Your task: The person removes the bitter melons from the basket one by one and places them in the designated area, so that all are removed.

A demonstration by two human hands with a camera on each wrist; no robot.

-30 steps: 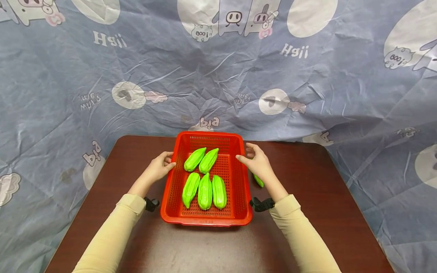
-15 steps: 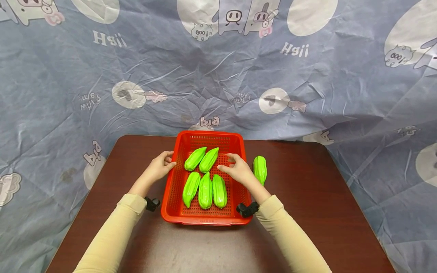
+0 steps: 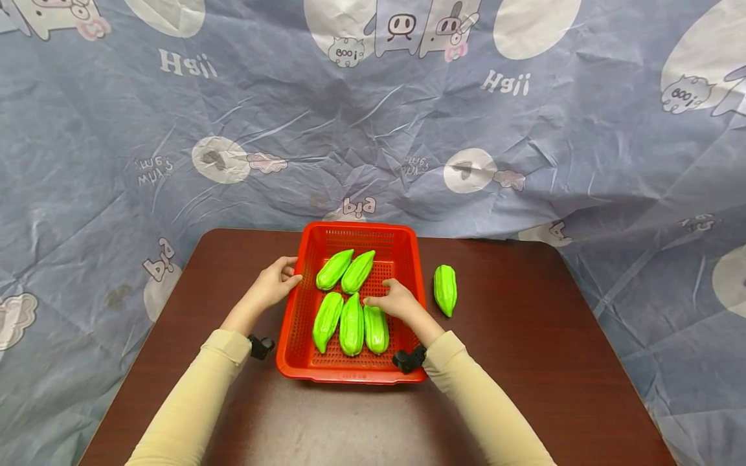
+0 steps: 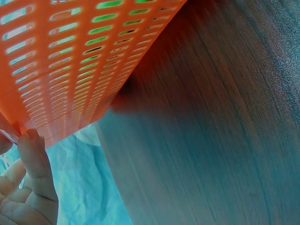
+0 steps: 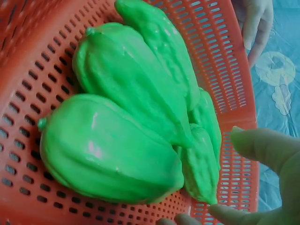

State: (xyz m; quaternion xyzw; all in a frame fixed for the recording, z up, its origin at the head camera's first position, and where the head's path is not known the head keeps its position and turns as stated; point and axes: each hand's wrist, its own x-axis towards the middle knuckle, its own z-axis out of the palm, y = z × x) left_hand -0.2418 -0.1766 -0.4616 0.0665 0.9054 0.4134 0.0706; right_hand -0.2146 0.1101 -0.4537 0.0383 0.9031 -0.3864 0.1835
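A red plastic basket point(image 3: 352, 375) with slotted walls stands on the table, and several bright green ridged bitter gourds lie in it. Two gourds point(image 3: 335, 269) are at its back and three at its front. My left hand point(image 3: 270, 285) pinches the basket's left rim between thumb and fingers. Inside the basket, my right hand point(image 3: 402, 303) hovers over the tip of the front right bitter gourd point(image 3: 377, 333), thumb and fingers spread apart. In the right wrist view that gourd point(image 5: 108, 150) lies clear of the fingers, some of which are cut off by the frame's edge.
One more bitter gourd point(image 3: 445, 290) lies on the dark brown table point(image 3: 524, 336), just right of the basket. A blue patterned cloth point(image 3: 373, 129) hangs behind the table. Each wrist wears a black strap with a small camera point(image 3: 408, 360).
My right hand has moved left from beside the basket's right wall, then down toward the front right gourd. The gourd outside the basket is now fully uncovered. My left hand stays at the rim.
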